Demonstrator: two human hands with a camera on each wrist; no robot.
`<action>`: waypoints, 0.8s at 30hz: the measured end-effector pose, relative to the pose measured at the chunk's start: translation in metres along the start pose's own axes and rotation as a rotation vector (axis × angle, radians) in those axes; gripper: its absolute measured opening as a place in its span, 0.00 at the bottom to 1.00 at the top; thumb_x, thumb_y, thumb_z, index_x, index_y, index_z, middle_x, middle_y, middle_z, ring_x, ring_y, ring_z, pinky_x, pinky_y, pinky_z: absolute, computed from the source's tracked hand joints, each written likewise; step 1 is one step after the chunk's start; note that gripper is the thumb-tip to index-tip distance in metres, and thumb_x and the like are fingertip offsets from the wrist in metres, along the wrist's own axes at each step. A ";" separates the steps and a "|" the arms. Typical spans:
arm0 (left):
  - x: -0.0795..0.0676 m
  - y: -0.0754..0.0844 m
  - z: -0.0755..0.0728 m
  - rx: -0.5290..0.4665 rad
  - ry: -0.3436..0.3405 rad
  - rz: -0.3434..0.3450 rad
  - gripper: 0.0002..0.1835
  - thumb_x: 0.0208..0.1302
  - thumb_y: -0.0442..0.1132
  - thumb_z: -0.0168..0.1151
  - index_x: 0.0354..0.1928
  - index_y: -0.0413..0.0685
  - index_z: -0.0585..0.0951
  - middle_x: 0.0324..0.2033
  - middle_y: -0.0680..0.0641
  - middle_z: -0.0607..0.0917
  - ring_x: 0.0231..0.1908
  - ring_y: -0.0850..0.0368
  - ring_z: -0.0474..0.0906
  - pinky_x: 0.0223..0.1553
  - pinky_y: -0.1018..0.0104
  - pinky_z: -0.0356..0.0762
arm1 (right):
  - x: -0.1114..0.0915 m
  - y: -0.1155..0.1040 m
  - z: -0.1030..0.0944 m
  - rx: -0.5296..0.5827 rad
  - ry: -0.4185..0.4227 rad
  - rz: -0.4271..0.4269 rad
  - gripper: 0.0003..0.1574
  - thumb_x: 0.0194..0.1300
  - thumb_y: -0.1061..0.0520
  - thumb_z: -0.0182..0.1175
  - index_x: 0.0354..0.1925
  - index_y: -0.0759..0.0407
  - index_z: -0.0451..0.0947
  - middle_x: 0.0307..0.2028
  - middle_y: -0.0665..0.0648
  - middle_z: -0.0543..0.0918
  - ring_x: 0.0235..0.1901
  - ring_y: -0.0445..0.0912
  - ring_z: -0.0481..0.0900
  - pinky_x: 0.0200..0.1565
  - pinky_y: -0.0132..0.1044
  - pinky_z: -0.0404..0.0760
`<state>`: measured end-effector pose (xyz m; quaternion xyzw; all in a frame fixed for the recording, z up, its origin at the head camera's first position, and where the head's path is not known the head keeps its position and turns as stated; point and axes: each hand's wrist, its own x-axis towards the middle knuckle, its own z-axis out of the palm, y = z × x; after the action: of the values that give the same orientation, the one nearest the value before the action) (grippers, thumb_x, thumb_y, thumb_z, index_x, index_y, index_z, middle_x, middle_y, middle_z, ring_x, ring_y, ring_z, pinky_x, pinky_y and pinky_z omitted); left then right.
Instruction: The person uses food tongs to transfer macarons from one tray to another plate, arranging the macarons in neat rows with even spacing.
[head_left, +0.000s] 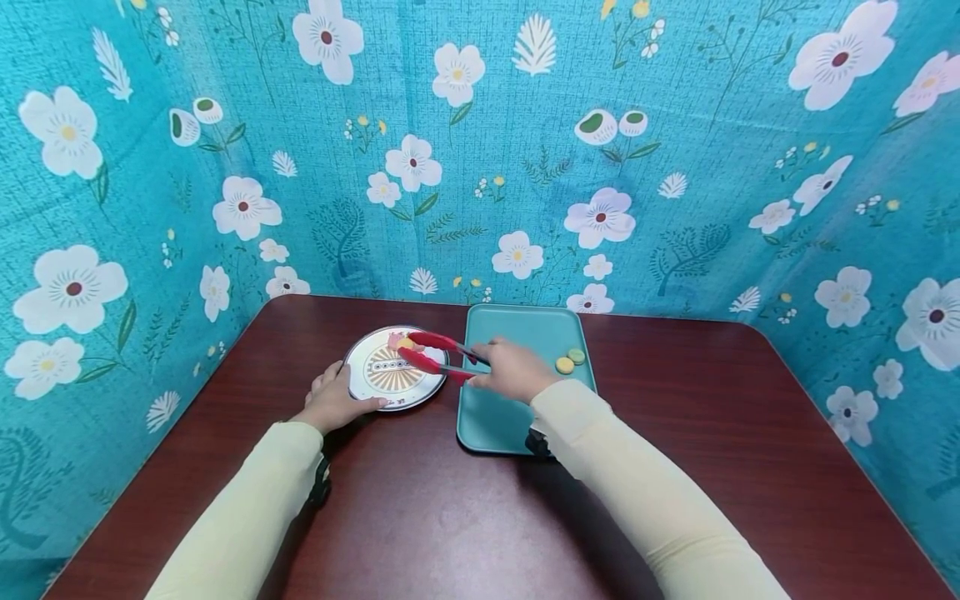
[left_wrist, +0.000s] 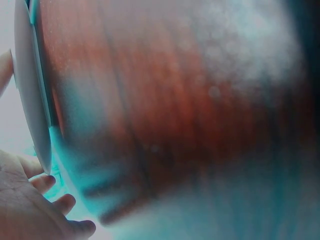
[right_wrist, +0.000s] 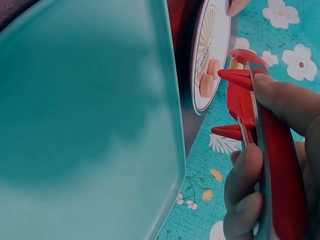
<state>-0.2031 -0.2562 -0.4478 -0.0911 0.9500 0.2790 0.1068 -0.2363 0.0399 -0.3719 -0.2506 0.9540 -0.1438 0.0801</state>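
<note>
My right hand (head_left: 516, 371) grips red-and-silver tongs (right_wrist: 287, 180), their red tips reaching left over the round white plate (head_left: 367, 383). Between the tips is a yellow macaron (head_left: 406, 342), close over the plate's back part. Two pink macarons (right_wrist: 206, 86) lie on the plate beside it, partly hidden by the tongs in the head view. The left hand (head_left: 335, 400) holds the plate at its left and front rim, thumb along the front edge and fingers spread round the side. In the left wrist view the plate (left_wrist: 30, 95) shows edge-on between thumb and fingers.
A teal rectangular tray (head_left: 491, 429) lies right of the plate, under my right hand. Near its right edge sit a yellow macaron (head_left: 565, 366) and a green macaron (head_left: 576, 356). Floral blue cloth (head_left: 465, 167) hangs behind the dark red-brown table (head_left: 420, 517).
</note>
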 end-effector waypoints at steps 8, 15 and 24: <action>-0.001 0.000 -0.002 0.013 0.009 0.017 0.61 0.51 0.63 0.67 0.73 0.34 0.46 0.70 0.30 0.48 0.66 0.31 0.45 0.64 0.33 0.51 | 0.007 -0.008 0.003 -0.004 -0.030 -0.005 0.37 0.60 0.44 0.67 0.64 0.55 0.72 0.47 0.56 0.78 0.37 0.45 0.75 0.38 0.39 0.77; -0.002 -0.001 -0.001 0.016 0.009 0.017 0.60 0.51 0.62 0.67 0.73 0.34 0.46 0.70 0.30 0.48 0.66 0.30 0.45 0.64 0.33 0.51 | 0.012 -0.012 0.008 -0.019 -0.044 0.017 0.40 0.60 0.43 0.67 0.66 0.54 0.71 0.48 0.56 0.77 0.37 0.45 0.74 0.36 0.38 0.77; -0.002 0.002 -0.001 0.003 0.003 0.011 0.60 0.51 0.62 0.67 0.74 0.34 0.46 0.70 0.31 0.48 0.66 0.31 0.45 0.64 0.33 0.50 | 0.015 -0.017 0.010 -0.006 -0.064 0.038 0.42 0.58 0.44 0.69 0.67 0.55 0.69 0.51 0.58 0.77 0.41 0.47 0.74 0.40 0.41 0.78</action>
<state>-0.2014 -0.2552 -0.4451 -0.0864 0.9510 0.2780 0.1039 -0.2392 0.0162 -0.3774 -0.2371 0.9560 -0.1312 0.1125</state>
